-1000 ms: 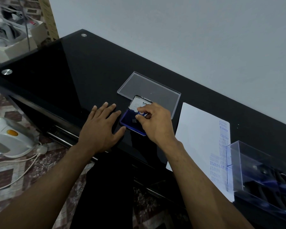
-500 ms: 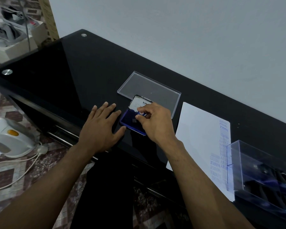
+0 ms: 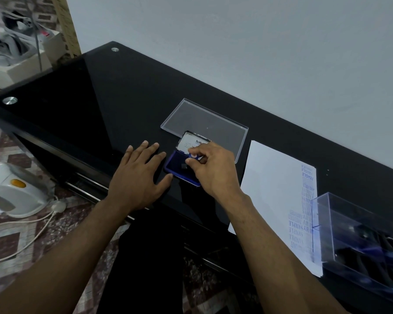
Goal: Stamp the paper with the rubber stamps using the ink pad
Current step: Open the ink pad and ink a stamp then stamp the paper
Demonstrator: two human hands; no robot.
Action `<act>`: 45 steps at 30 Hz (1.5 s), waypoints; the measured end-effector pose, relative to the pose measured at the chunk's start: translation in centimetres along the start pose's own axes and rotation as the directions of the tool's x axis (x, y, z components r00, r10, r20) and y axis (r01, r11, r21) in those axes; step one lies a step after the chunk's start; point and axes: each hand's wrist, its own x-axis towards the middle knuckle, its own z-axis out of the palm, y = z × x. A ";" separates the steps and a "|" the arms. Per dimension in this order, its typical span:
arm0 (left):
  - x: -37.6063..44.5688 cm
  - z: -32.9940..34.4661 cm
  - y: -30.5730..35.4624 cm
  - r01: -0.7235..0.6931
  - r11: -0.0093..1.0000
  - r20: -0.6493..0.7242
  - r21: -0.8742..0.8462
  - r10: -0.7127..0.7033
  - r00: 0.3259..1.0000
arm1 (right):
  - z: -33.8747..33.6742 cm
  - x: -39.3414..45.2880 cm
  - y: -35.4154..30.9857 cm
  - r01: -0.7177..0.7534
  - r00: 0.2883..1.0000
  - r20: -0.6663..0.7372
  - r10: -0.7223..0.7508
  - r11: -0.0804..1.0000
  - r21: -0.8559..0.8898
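At the near right corner of the glossy black glass table (image 3: 100,91) stands a clear plastic box (image 3: 359,241) with dark stamps inside, overlapping a white sheet of paper (image 3: 272,189) edged with blue prints. The left hand (image 3: 136,177) lies flat, fingers spread, thumb touching the blue ink pad (image 3: 179,171). The right hand (image 3: 213,171) pinches a small blue-topped rubber stamp (image 3: 194,156) over the pad's dark surface. Behind, the pad's lid stands open before a flat transparent cover (image 3: 204,123).
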 end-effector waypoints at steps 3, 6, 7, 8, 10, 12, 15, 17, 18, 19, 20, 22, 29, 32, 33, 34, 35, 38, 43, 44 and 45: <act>0.0 0.1 -0.1 -0.001 1.000 -0.002 -0.005 0.001 1.000 | 0.1 0.1 0.1 -0.010 1.000 0.002 0.010 1.000 0.007; -0.1 0.1 0.0 -0.003 1.000 -0.007 -0.013 0.002 1.000 | 0.1 0.1 0.2 -0.005 1.000 -0.002 0.005 1.000 0.011; -0.1 0.0 -0.1 -0.002 1.000 -0.006 -0.018 0.002 1.000 | 0.2 0.1 0.3 -0.004 1.000 -0.001 0.004 1.000 0.016; 0.0 -0.1 0.0 0.001 1.000 -0.003 -0.026 -0.001 1.000 | 0.2 0.1 0.3 -0.002 1.000 0.001 0.002 1.000 0.022; 0.1 -0.3 0.1 0.013 0.999 0.008 -0.052 -0.013 1.000 | 0.1 -0.1 0.3 0.002 1.000 0.002 -0.002 0.999 0.034; 0.3 -0.7 0.6 0.037 0.995 0.009 -0.098 -0.036 0.999 | -0.1 -0.5 0.4 0.009 1.000 -0.023 -0.008 0.999 0.052; 0.8 -1.3 2.2 0.028 0.989 -0.021 -0.145 -0.032 0.999 | -1.1 -1.1 0.9 0.013 0.994 -0.107 -0.004 0.997 0.079; 1.2 -1.5 3.7 -0.004 0.988 -0.020 -0.157 0.001 1.000 | -2.3 -1.5 1.6 0.006 0.989 -0.145 0.005 0.997 0.074; 1.4 -1.6 4.6 -0.023 0.987 -0.016 -0.158 0.021 1.000 | -3.0 -1.8 2.1 0.003 0.987 -0.158 0.008 0.998 0.068; 1.6 -1.5 5.5 -0.042 0.986 -0.012 -0.161 0.041 0.999 | -3.7 -2.2 2.7 -0.002 0.985 -0.172 0.013 0.998 0.061; 1.7 -1.4 6.5 -0.060 0.984 -0.011 -0.168 0.059 0.998 | -4.4 -2.7 3.4 -0.009 0.982 -0.190 0.020 0.998 0.055; 1.9 -1.1 8.6 -0.091 0.978 -0.008 -0.188 0.091 0.996 | -6.0 -3.8 4.7 -0.034 0.972 -0.230 0.045 0.998 0.050; 2.6 0.4 15.6 -0.227 0.950 0.036 -0.214 0.240 0.970 | -11.4 -8.2 9.2 -0.196 0.928 -0.312 0.202 0.979 0.051; 2.7 1.4 17.9 -0.275 0.934 0.051 -0.227 0.293 0.955 | -13.2 -9.8 10.8 -0.230 0.912 -0.337 0.233 0.972 0.048; 2.7 1.6 18.6 -0.288 0.929 0.056 -0.234 0.308 0.950 | -13.7 -10.2 11.3 -0.242 0.907 -0.345 0.241 0.969 0.041; 2.8 1.7 19.3 -0.299 0.923 0.061 -0.241 0.321 0.945 | -14.2 -10.6 11.8 -0.251 0.902 -0.354 0.247 0.967 0.035; 2.8 1.9 20.0 -0.309 0.918 0.064 -0.248 0.334 0.940 | -14.6 -10.8 12.3 -0.253 0.896 -0.368 0.247 0.967 0.032; 2.9 2.3 21.6 -0.326 0.907 0.074 -0.267 0.357 0.931 | -15.6 -11.4 13.6 -0.258 0.884 -0.398 0.247 0.966 0.026; 3.2 3.1 23.7 -0.341 0.901 0.105 -0.268 0.379 0.919 | -16.7 -11.9 15.3 -0.268 0.885 -0.392 0.251 0.963 0.012; 3.3 3.3 24.0 -0.345 0.900 0.112 -0.266 0.385 0.916 | -16.8 -11.9 15.5 -0.272 0.888 -0.384 0.252 0.962 0.004; 3.4 3.6 24.3 -0.350 0.899 0.119 -0.263 0.391 0.913 | -16.8 -11.9 15.7 -0.275 0.891 -0.376 0.252 0.962 -0.006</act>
